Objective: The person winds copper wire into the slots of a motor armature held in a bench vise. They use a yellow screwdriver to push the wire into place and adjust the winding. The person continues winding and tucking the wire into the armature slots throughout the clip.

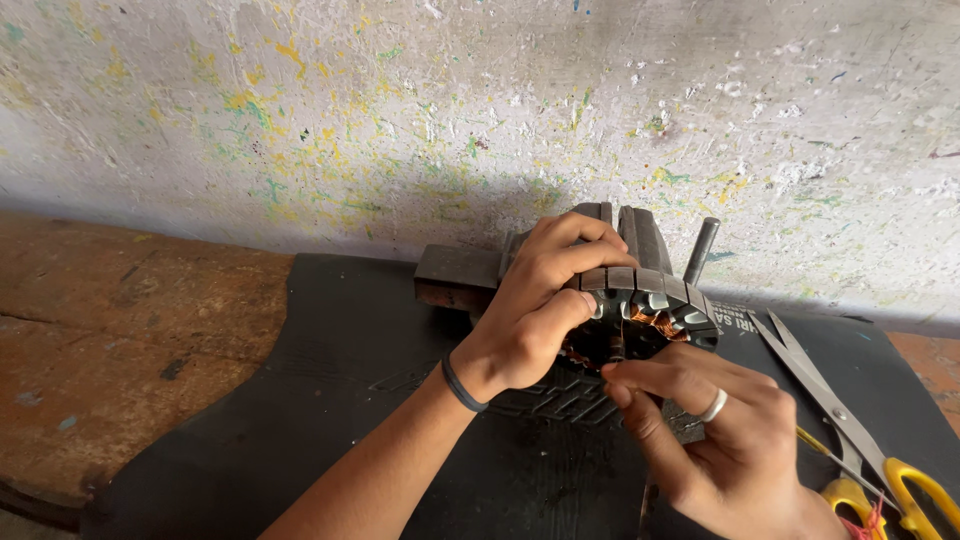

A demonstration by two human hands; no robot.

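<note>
1. Paint-flecked wall behind, and a black rubber mat (pixel 330 400) over the worn tabletop (pixel 110 330)
2. Left hand (pixel 535 300) clamps the motor core (pixel 640 310) from above, fingers (pixel 585 262) curled tight over its slotted rim, holding it propped on edge
3. Core's open face turns toward the person, its axis running away to the wall
4. Right hand (pixel 720 430) is just below that face, fingers pinched narrow at the copper winding (pixel 655 322); whether they hold a wire I cannot tell
5. Yellow-handled scissors (pixel 850 430) lie to the right, untouched
</note>
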